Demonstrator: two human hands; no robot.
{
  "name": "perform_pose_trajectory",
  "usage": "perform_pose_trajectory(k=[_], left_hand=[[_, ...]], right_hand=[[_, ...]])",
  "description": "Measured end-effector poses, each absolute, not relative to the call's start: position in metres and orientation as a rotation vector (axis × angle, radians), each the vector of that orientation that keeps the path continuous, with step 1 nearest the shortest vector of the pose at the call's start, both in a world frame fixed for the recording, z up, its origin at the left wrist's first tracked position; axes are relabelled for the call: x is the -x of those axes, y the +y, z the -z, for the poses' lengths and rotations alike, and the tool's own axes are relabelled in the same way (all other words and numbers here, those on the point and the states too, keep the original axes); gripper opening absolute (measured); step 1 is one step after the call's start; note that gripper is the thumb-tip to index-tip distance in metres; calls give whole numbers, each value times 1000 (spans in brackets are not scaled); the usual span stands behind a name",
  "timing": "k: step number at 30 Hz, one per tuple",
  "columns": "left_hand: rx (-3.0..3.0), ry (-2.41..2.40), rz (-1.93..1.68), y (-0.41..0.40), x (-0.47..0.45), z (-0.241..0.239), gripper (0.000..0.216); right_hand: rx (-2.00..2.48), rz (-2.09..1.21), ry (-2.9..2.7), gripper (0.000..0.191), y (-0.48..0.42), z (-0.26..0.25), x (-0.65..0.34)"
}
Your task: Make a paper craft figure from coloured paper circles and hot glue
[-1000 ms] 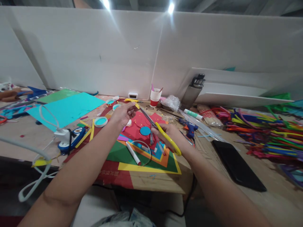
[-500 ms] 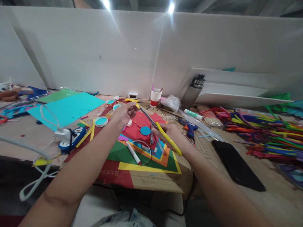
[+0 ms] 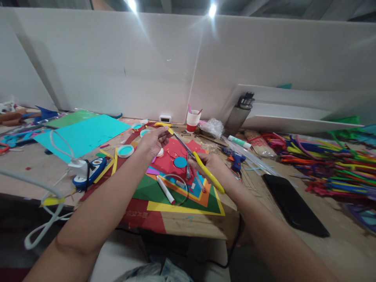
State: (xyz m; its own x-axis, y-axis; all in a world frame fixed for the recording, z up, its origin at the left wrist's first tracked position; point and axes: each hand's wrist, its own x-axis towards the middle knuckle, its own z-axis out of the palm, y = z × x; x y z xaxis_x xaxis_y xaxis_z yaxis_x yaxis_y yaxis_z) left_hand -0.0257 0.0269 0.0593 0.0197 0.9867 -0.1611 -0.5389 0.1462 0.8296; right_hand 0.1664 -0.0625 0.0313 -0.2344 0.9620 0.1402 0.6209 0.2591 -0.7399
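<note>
A small yellow piece of paper (image 3: 170,131) is pinched in the fingers of my left hand (image 3: 155,141). My right hand (image 3: 212,166) grips scissors (image 3: 208,173) by their yellow handles, with the blades pointing up and left so that the tips are at the yellow paper. Whether the blades are apart is hard to make out. Below them lie red paper sheets (image 3: 173,145) with a blue paper circle (image 3: 180,162). A white marker with a red end (image 3: 165,190) rests on layered green paper (image 3: 145,189), orange and yellow sheets.
Left are a turquoise sheet (image 3: 85,135), small tubs of turquoise paint (image 3: 125,150) and a power strip (image 3: 95,170) with a white cable. Right lie a black phone (image 3: 295,204), a blue glue gun (image 3: 236,161) and many pipe cleaners (image 3: 326,168). Paper cups (image 3: 193,120) and a bottle (image 3: 239,115) stand behind.
Hardly anything differs. Both hands keep their places, and the yellow scissor handles have shifted very slightly.
</note>
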Motion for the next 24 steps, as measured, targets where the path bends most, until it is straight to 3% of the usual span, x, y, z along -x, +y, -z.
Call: perform_pose_trajectory(k=[24], left_hand=[[-832, 856, -1413, 30, 27, -54, 10]], right_hand=[[1389, -807, -1994, 40, -71, -39, -166]])
